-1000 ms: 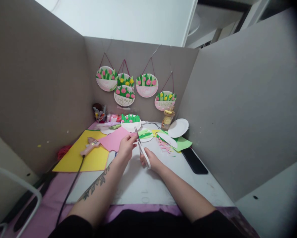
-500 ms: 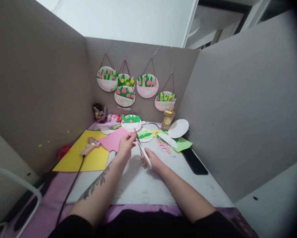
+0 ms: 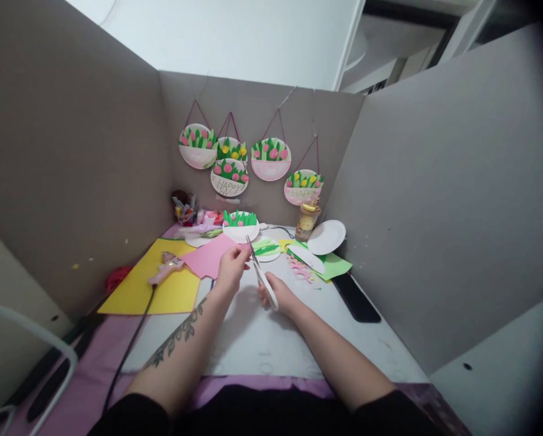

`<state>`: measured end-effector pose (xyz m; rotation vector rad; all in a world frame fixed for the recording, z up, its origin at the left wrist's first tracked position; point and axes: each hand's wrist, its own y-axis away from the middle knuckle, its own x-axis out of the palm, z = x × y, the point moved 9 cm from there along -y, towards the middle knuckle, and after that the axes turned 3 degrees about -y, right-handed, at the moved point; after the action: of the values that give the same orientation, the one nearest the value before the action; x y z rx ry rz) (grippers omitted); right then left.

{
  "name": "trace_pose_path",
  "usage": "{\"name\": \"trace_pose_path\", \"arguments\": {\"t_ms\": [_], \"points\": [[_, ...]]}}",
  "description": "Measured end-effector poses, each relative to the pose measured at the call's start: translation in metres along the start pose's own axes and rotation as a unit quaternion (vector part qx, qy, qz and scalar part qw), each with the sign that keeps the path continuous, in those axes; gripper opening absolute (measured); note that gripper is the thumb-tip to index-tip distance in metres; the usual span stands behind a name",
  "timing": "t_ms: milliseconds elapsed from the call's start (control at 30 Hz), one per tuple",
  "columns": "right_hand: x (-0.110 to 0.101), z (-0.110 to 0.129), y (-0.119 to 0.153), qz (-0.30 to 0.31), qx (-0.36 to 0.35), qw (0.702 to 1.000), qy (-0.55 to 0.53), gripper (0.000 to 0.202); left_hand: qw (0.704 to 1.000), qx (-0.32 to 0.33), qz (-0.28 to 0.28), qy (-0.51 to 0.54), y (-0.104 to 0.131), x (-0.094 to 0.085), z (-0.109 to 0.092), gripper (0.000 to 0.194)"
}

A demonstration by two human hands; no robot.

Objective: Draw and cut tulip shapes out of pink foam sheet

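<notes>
My right hand (image 3: 279, 293) grips white-handled scissors (image 3: 265, 284), their metal blades pointing up and away over the table. My left hand (image 3: 232, 268) is closed in a pinch just left of the blades. A small bit of pink paper shows at its fingertips, mostly hidden by the fingers. Behind that hand lies a larger pink paper sheet (image 3: 204, 257). Just beyond the blades, a white paper plate (image 3: 267, 258) carries green paper strips. Farther back rests a half-covered plate (image 3: 240, 231) with green paper grass and pink flowers.
A glue gun (image 3: 166, 272) with a black cord lies on yellow paper (image 3: 180, 298) at left. On the right are a phone (image 3: 356, 298), paper scraps (image 3: 301, 269), a white plate (image 3: 328, 237) and a cup (image 3: 307, 223). Flower-decorated plates (image 3: 271, 169) hang on the grey back panel.
The view has tilted very slightly. Both hands and the scissors keep nearly the same position, with the blades still beside the left fingertips.
</notes>
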<state>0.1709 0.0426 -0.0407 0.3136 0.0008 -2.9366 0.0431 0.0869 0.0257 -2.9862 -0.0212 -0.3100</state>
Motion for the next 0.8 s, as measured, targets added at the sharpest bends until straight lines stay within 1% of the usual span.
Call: {"name": "trace_pose_path", "arguments": {"t_ms": [133, 233, 367, 567, 800], "points": [[0.0013, 0.0015, 0.0008, 0.009, -0.012, 1.0, 0.0, 0.023, 0.998, 0.036, -0.004, -0.049, -0.0017, -0.0018, -0.0044, 0.028], [0.0024, -0.0009, -0.0011, 0.015, -0.023, 1.0, -0.007, 0.022, 0.996, 0.049, -0.002, -0.076, -0.0012, -0.0015, -0.0065, 0.027], [0.002, -0.0035, -0.0021, 0.01, -0.013, 1.0, -0.004, 0.021, 0.996, 0.048, -0.004, -0.073, -0.0007, -0.0017, -0.0069, 0.03], [0.0017, 0.0022, 0.0015, 0.008, -0.004, 1.0, 0.0, 0.021, 0.997, 0.049, -0.005, -0.066, -0.0023, -0.0028, -0.0056, 0.028], [-0.0009, -0.0069, -0.0027, 0.01, 0.006, 1.0, 0.008, 0.022, 0.996, 0.056, -0.006, -0.066, -0.0031, -0.0042, -0.0056, 0.033]]}}
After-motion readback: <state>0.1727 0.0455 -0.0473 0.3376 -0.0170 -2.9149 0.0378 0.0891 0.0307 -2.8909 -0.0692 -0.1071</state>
